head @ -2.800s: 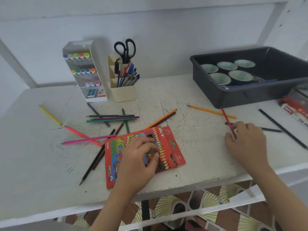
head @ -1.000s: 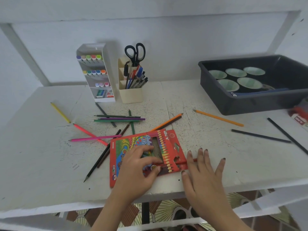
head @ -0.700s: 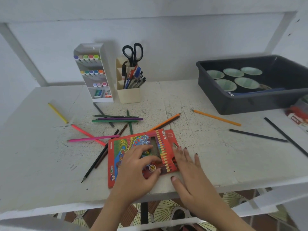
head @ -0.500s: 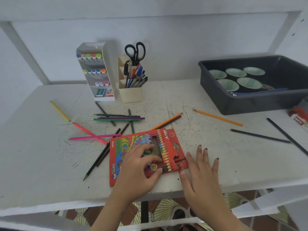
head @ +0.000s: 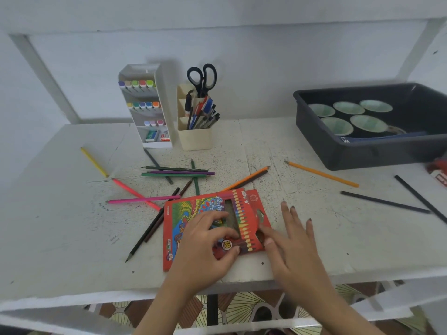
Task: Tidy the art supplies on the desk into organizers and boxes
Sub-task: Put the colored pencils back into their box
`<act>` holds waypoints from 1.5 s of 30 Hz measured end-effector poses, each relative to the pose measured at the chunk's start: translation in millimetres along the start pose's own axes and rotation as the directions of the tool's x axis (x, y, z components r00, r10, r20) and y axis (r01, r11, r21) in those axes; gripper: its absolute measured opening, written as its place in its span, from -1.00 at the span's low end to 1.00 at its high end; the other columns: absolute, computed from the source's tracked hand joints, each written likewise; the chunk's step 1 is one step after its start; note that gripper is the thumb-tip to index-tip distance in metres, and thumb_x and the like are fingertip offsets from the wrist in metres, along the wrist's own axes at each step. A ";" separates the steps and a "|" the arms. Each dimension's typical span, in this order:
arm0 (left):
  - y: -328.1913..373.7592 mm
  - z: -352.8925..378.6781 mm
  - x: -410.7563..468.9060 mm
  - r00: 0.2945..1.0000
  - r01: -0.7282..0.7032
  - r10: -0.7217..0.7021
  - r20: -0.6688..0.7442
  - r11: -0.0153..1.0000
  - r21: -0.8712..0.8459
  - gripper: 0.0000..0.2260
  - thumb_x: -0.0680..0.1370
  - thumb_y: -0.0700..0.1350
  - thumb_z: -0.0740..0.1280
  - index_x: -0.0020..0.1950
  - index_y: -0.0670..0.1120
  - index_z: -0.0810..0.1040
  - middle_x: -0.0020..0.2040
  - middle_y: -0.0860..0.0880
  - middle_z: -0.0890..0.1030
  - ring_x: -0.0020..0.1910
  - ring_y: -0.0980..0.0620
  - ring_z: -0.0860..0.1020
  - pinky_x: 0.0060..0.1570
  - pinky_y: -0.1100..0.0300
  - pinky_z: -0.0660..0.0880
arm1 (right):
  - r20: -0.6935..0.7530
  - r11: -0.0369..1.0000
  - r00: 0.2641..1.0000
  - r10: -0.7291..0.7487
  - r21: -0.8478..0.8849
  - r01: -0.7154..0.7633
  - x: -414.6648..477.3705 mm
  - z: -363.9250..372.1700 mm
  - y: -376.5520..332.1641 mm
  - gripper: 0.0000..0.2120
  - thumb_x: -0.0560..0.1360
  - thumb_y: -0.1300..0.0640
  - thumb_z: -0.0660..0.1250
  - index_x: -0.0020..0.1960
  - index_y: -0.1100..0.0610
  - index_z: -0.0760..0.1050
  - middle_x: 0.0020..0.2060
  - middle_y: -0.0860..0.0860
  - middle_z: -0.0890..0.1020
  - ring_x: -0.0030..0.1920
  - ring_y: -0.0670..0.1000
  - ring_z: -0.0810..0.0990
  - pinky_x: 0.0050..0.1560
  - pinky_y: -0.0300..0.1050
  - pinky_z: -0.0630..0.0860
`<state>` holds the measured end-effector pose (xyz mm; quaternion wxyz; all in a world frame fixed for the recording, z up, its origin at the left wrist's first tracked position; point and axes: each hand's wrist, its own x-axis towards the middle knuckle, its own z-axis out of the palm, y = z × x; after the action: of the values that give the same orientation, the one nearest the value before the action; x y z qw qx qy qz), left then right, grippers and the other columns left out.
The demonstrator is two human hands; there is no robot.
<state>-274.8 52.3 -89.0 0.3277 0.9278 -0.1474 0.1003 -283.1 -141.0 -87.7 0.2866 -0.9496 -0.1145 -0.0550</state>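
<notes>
A red coloured-pencil box [head: 193, 211] lies flat near the desk's front edge. My left hand [head: 205, 250] grips its front, fingers curled at the window cut-out and thumb on the lower face. My right hand [head: 292, 245] lies beside the box's right end with fingers straight, forefinger and thumb touching the open flap. Loose pencils lie around: a yellow one [head: 94, 162], a pink one [head: 142, 199], a green and purple cluster [head: 176, 171], an orange one [head: 244, 180], another orange one [head: 321, 174], and black ones [head: 384, 202].
A white marker organizer [head: 145, 107] and a cream pen holder [head: 194, 139] with scissors [head: 202, 78] stand at the back. A dark bin [head: 362, 154] holding several round cups sits back right. A red item [head: 438, 169] lies at the right edge.
My right hand picked up a red pencil near the bin, brought it to the box and slid it in at the right end. My left hand stayed on the box.
</notes>
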 end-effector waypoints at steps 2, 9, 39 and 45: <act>-0.4 -0.3 -0.4 1.000 0.007 -0.007 0.006 1.000 0.003 -0.85 0.36 0.11 0.38 -0.12 0.13 0.62 0.18 0.18 0.49 0.24 0.21 0.36 0.23 0.41 0.08 | -0.045 1.000 0.999 -0.020 -0.014 0.020 22.8 -6.4 4.7 -0.62 0.58 -0.01 0.08 0.37 -0.04 0.39 0.51 -0.04 0.06 0.48 -0.17 -0.09 0.43 -0.15 -0.32; -1.4 -1.1 -1.1 1.000 0.008 -0.008 0.011 1.000 0.009 -0.83 0.37 0.14 0.36 -0.09 0.13 0.61 0.18 0.20 0.47 0.24 0.21 0.34 0.21 0.40 0.08 | 0.037 0.955 0.994 -0.098 -0.277 0.105 116.1 -13.1 26.2 -0.54 0.60 0.10 0.05 0.49 -0.05 0.16 0.51 0.02 0.16 0.51 0.02 0.06 0.46 0.11 -0.12; -16.5 -16.5 -2.5 0.998 0.048 -0.045 -0.035 0.995 0.086 -0.88 0.38 0.01 0.36 -0.12 0.09 0.63 0.16 0.11 0.55 0.20 0.05 0.46 0.24 0.11 0.16 | -0.030 1.000 0.999 0.028 -0.010 -0.028 42.3 -45.9 52.7 -0.83 0.52 0.24 0.29 -0.09 -0.03 0.45 -0.19 -0.16 0.50 -0.15 -0.19 0.46 -0.18 -0.39 0.33; -16.2 -13.8 -4.0 0.998 0.042 -0.038 -0.050 0.995 0.089 -0.77 0.40 0.07 0.33 0.02 0.07 0.61 0.16 0.14 0.54 0.21 0.15 0.43 0.29 0.16 0.14 | 0.004 1.000 1.000 0.016 0.004 -0.016 29.8 -40.2 44.8 -0.80 0.51 0.25 0.29 -0.09 -0.06 0.44 -0.18 -0.22 0.45 -0.12 -0.20 0.45 -0.11 -0.36 0.33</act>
<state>-274.4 73.9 -88.9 0.2912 0.9417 -0.1161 0.1226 -244.6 -194.1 -73.2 0.2887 -0.9500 -0.1078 -0.0505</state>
